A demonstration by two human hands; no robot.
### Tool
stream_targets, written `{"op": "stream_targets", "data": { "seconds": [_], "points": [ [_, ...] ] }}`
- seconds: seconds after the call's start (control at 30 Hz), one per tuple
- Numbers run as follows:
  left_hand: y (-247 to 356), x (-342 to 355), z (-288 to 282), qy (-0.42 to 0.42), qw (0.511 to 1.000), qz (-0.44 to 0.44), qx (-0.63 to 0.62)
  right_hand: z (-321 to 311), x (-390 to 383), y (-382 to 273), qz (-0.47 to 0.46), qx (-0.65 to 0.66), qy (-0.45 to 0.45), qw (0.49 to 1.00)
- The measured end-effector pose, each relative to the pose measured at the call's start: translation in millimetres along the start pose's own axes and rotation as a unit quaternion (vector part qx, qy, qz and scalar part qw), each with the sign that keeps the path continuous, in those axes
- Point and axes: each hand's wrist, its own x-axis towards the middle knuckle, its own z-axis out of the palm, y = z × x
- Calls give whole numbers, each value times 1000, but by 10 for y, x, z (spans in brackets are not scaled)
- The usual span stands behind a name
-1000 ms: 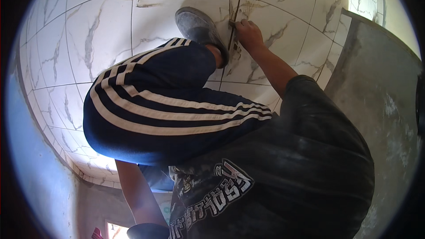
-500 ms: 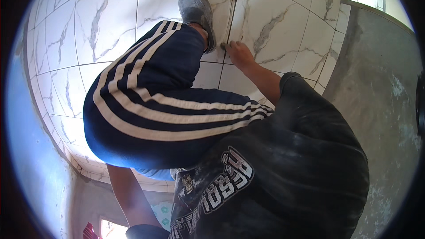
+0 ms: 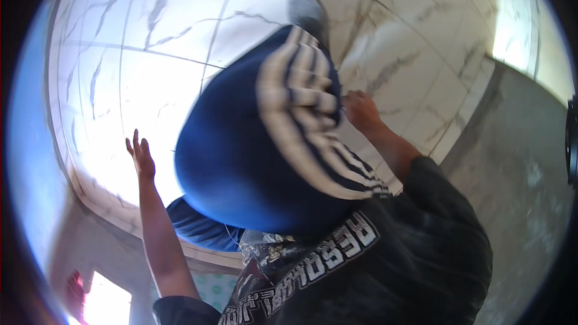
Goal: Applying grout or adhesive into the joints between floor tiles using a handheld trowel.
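Nearest, the person's dark shirt (image 3: 433, 235) is filling the lower right, and a bent, striped leg (image 3: 241, 150) is spanning the middle. Left of it, the left hand (image 3: 142, 157) is holding nothing, its fingers standing loosely apart over the tiled floor (image 3: 409, 105). On the other side, the right hand (image 3: 362, 111) is hanging low beside the leg, fingers curling; blur is hiding whether they are pinching anything. Beyond it, a brown-smeared joint (image 3: 355, 36) is running through the floor, right of the shoe (image 3: 308, 15). The step in hand is seemingly working at this joint; a pass along it would be calling for fingertips meeting the line, clear of the leg. Farther off, a grey wall (image 3: 524, 144) is bounding the right side.
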Motion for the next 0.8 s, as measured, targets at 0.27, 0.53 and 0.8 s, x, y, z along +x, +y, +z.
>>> {"op": "stream_targets", "data": {
  "seconds": [0.27, 0.53, 0.8],
  "points": [
    [16, -48, -845, 65, 932, -195, -299, -1537, 1642, 680, 127, 149, 135, 971],
    [269, -506, -156, 0, 905, -274, -325, -1425, 3314, 145, 86, 677, -125, 720],
    [1705, 405, -86, -65, 886, -221, -402, -958, 4101, 291, 69, 429, -74, 897]
  ]
}}
